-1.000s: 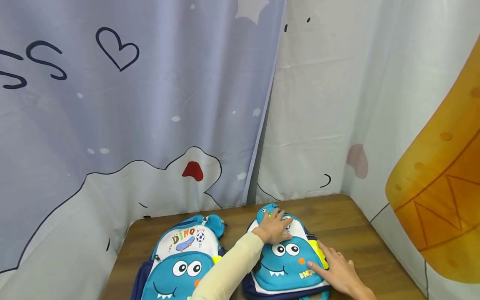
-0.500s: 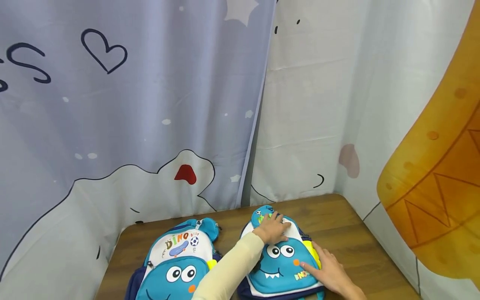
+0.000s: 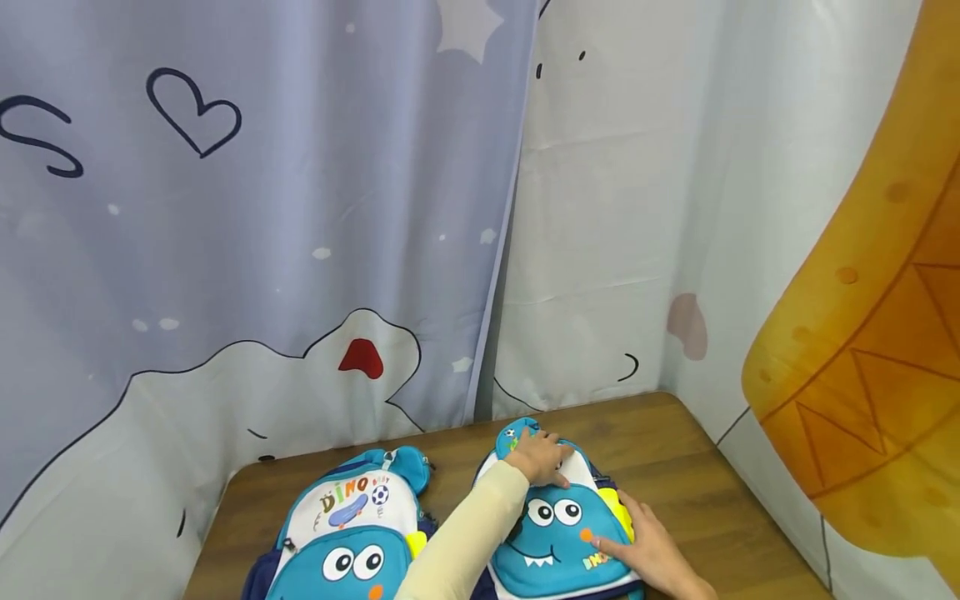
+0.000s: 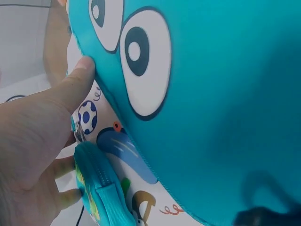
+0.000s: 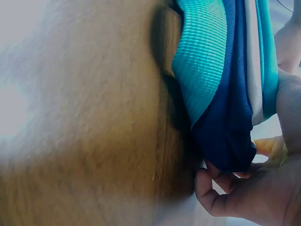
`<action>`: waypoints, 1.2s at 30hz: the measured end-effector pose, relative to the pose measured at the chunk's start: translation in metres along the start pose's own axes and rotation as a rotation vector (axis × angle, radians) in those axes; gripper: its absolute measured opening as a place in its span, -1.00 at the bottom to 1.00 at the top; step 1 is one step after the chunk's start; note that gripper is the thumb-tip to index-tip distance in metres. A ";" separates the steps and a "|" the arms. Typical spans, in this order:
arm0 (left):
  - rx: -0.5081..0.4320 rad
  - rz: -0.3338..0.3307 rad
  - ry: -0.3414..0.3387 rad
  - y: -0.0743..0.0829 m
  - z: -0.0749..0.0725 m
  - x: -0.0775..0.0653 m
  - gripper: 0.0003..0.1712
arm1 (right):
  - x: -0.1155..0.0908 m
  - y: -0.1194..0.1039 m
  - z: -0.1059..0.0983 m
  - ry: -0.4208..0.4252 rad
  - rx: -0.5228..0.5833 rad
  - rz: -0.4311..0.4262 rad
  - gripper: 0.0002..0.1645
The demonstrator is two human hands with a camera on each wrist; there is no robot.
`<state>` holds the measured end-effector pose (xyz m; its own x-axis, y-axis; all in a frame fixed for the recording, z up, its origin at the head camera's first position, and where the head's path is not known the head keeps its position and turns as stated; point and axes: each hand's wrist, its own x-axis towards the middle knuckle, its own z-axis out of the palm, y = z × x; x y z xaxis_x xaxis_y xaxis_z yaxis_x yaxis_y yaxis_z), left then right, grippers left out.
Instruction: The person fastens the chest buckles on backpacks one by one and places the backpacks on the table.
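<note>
A teal, white and navy children's backpack (image 3: 551, 575) with a dinosaur face lies front up on the table. Across its upper part my left hand (image 3: 538, 458) rests, fingers toward the small teal pouch (image 3: 513, 435) at the top. In the left wrist view the thumb lies straight at the front pocket's edge, and the fingers touch the pouch (image 4: 96, 174). My right hand (image 3: 654, 550) grips the backpack's right side by the yellow spikes (image 3: 617, 510), thumb over the front. In the right wrist view its fingers (image 5: 211, 200) curl at the navy edge; some are hidden.
A second, matching dinosaur backpack (image 3: 360, 504) lies to the left, partly behind my left sleeve (image 3: 468, 533). The brown wooden table (image 3: 645, 433) ends against printed curtains (image 3: 390, 208) at the back and right.
The head view has shifted, so the scene slides left and slightly down. My left hand's spread fingers have drawn closer together on the backpack's top. The right hand stays at its side.
</note>
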<state>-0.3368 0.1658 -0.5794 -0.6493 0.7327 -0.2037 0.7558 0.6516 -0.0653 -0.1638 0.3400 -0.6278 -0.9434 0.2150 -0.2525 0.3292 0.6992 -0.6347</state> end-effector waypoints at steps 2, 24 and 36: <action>0.001 -0.014 -0.006 0.000 0.001 0.002 -0.19 | 0.000 0.000 0.000 0.000 0.011 0.010 0.36; 0.073 -0.037 -0.030 0.000 -0.005 0.022 0.07 | 0.001 -0.009 0.008 0.083 0.123 0.104 0.51; 0.118 -0.091 -0.018 0.001 -0.005 0.030 0.17 | -0.004 -0.014 0.012 0.172 0.177 0.069 0.34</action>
<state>-0.3560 0.1892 -0.5803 -0.7144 0.6676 -0.2094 0.6996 0.6864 -0.1986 -0.1641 0.3209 -0.6266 -0.9064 0.3815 -0.1814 0.3808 0.5519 -0.7419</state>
